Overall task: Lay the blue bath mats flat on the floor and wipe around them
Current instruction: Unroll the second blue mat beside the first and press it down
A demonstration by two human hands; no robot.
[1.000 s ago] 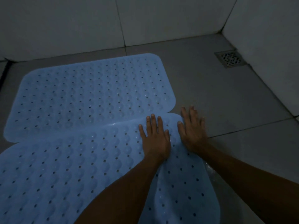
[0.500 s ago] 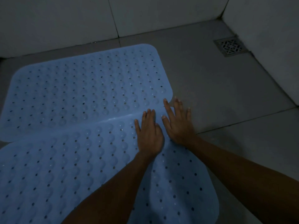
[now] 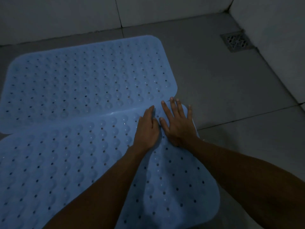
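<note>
The near blue mat [image 3: 66, 162] lies on the grey tiled floor [image 3: 222, 104] under my forearms. My left hand [image 3: 146, 129] presses flat on its far corner, fingers straight and together; my right hand [image 3: 178, 124] beside it, fingers spread. Its edge overlaps the far mat [image 3: 82, 80]. A floor drain [image 3: 236, 41] sits by the wall.

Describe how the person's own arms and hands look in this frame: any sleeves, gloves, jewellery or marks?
Both forearms are bare as far as the frame shows, with no sleeve edge in view. The left hand and right hand wear no gloves, and no ring, watch or bracelet shows at fingers or wrists. The light is dim, so fine marks could not be told. Fingernails look short and unpainted.
</note>
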